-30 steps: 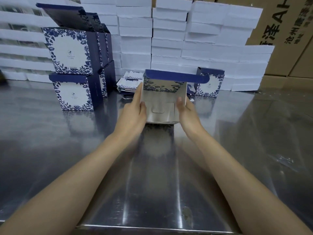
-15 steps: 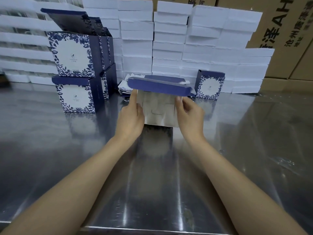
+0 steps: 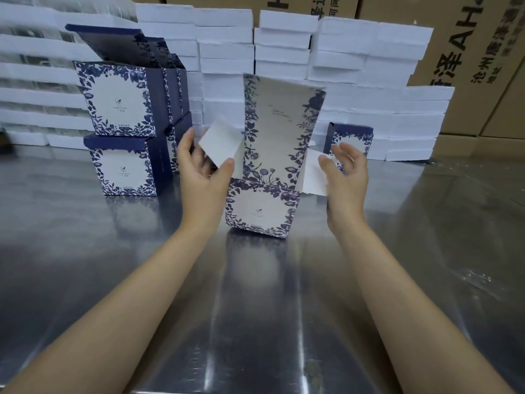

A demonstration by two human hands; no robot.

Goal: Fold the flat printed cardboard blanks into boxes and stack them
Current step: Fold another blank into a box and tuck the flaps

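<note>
Standing on the bench (image 3: 255, 322) between the fingers (image 3: 184, 146) of our two hands, the box (image 3: 260, 213) we are folding looks roughly half done. Its body is squared up and its printed front faces us, but the tall lid (image 3: 281, 118) rises straight up above our fingers and two white side flaps stick outwards. Our left hand (image 3: 203, 180) has the left flap (image 3: 220, 143) lying across its loosely spread fingers, with the thumb touching the flap's lower corner. Our right hand (image 3: 348, 180) is likewise relaxed and spread, thumb against the right flap (image 3: 312, 174). Neither hand looks clamped on anything (a light touch, as far as we can judge). What is left for this one, we reckon, is turning both flaps in, closing the lid and adding it to the pile.

Beyond and left of our left fingers, finished boxes (image 3: 119, 109) are stacked two high, the top ones with lids raised. Just past our right fingers a lone box (image 3: 352, 140) stands by itself. We see no flat blanks from here, so we cannot say how many remain.

Far behind our fingers rise white slabs (image 3: 284, 38) and brown cartons (image 3: 468, 52). The cartons carry big letters "AH" beside Chinese characters, with a smaller line beginning 沧州. Each blue-flowered box bears a small emblem and print too tiny to read.
</note>
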